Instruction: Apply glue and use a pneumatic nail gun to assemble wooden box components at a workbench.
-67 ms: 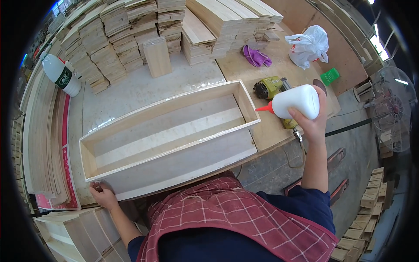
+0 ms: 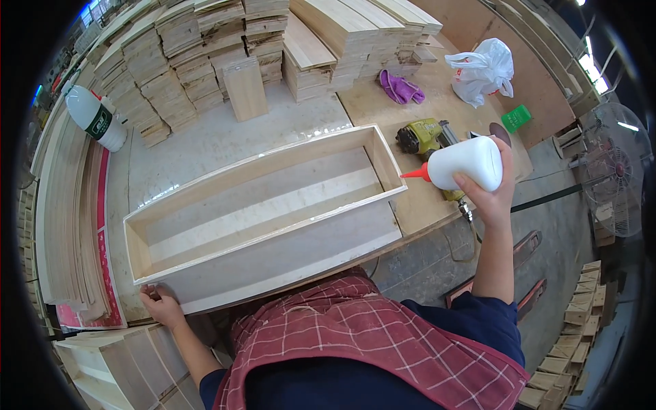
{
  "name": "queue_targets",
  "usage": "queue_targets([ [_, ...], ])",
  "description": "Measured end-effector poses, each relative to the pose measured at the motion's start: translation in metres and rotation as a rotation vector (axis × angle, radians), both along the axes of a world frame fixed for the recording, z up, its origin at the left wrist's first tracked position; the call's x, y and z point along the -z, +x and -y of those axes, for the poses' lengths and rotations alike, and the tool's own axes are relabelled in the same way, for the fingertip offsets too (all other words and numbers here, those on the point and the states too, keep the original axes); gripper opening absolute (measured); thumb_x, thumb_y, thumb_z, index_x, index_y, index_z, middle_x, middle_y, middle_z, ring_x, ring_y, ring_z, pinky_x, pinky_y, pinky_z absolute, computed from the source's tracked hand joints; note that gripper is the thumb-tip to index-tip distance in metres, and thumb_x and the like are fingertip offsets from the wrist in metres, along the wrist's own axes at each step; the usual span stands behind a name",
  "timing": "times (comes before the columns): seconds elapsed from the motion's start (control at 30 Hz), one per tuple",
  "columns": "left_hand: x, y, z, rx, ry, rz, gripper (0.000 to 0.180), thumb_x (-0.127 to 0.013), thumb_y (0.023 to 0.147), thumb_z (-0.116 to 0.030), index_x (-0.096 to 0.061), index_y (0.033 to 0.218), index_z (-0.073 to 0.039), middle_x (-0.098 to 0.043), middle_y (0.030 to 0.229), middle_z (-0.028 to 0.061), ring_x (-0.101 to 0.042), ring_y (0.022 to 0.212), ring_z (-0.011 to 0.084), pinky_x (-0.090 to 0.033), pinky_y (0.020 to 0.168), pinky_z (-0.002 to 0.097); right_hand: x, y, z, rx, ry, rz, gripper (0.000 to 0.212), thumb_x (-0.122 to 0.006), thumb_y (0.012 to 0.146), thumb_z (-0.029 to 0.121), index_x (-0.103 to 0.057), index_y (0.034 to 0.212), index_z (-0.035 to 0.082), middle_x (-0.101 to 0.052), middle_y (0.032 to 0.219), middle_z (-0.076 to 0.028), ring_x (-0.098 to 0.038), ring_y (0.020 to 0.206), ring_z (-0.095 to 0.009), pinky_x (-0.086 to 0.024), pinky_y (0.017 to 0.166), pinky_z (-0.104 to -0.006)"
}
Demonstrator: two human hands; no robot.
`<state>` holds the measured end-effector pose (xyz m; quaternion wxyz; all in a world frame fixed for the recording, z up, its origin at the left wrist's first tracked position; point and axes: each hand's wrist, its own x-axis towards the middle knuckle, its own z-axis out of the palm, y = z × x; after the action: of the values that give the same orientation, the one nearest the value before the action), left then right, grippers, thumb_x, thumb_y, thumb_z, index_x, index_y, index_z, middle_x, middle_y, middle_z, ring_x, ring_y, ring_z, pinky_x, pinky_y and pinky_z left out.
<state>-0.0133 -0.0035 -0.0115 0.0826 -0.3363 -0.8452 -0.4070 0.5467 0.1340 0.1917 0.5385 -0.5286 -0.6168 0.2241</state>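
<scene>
A long, shallow wooden box [image 2: 273, 229] lies on the bench before me, with a glossy white line of glue along its upper rim. My right hand [image 2: 493, 191] is wrapped round a white squeeze bottle [image 2: 468, 164] tipped on its side. The bottle's red nozzle points left, and its tip is at the box's right end, by the rim. At the near left corner of the box, my left hand [image 2: 162, 305] has its fingers curled against the wood; the fingertips are partly hidden.
Stacked boards [image 2: 198, 61] line the back. A yellow-green nail gun [image 2: 420, 137], a purple cloth [image 2: 402, 87], a white plastic bag [image 2: 484, 72] and a green container [image 2: 516, 118] are at right. A large bottle [image 2: 96, 116] stands left; a fan [image 2: 615, 171] is far right.
My right hand and the squeeze bottle have shifted very slightly right and down. My left hand and the box stay where they were.
</scene>
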Motion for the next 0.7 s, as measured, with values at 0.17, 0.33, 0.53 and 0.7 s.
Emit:
queue_targets([
  [0.17,0.005,-0.005,0.001,0.016,-0.012,-0.085,0.030,-0.056,0.080,-0.008,-0.048,0.107,0.001,-0.056,0.088,0.0111,-0.054,0.079,0.0222,-0.044,0.071,0.0311,-0.001,0.007,0.009,-0.046,0.018,0.003,0.069,-0.077,0.056,0.003,-0.038,0.114,0.004,-0.054,0.100,-0.008,-0.054,0.093,-0.018,-0.046,0.079,-0.0314],
  [0.33,0.001,0.001,-0.003,0.000,-0.022,-0.017,0.031,-0.056,0.080,-0.008,-0.048,0.109,-0.001,-0.055,0.088,0.0096,-0.053,0.073,0.0201,-0.044,0.066,0.0300,0.006,0.024,-0.002,-0.100,0.048,-0.292,0.058,-0.072,0.064,0.007,-0.041,0.114,0.004,-0.055,0.102,-0.009,-0.055,0.095,-0.020,-0.047,0.081,-0.0346],
  [0.53,-0.001,0.004,-0.003,-0.050,-0.051,0.002,0.034,-0.054,0.077,-0.005,-0.047,0.111,-0.002,-0.054,0.091,0.0099,-0.052,0.071,0.0198,-0.044,0.065,0.0292,0.020,0.041,-0.074,0.061,0.016,-1.408,0.042,-0.061,0.076,0.030,-0.049,0.109,0.007,-0.055,0.109,-0.011,-0.052,0.101,-0.029,-0.044,0.083,-0.0448],
  [0.7,-0.001,-0.002,0.003,-0.039,0.119,-0.029,0.044,-0.051,0.075,0.000,-0.040,0.117,-0.003,-0.047,0.106,0.0132,-0.050,0.080,0.0212,-0.043,0.070,0.0306,0.077,0.090,-0.177,-0.004,-0.058,-1.789,0.034,-0.045,0.079,0.027,-0.051,0.101,0.003,-0.055,0.096,-0.013,-0.052,0.087,-0.030,-0.045,0.074,-0.0447],
])
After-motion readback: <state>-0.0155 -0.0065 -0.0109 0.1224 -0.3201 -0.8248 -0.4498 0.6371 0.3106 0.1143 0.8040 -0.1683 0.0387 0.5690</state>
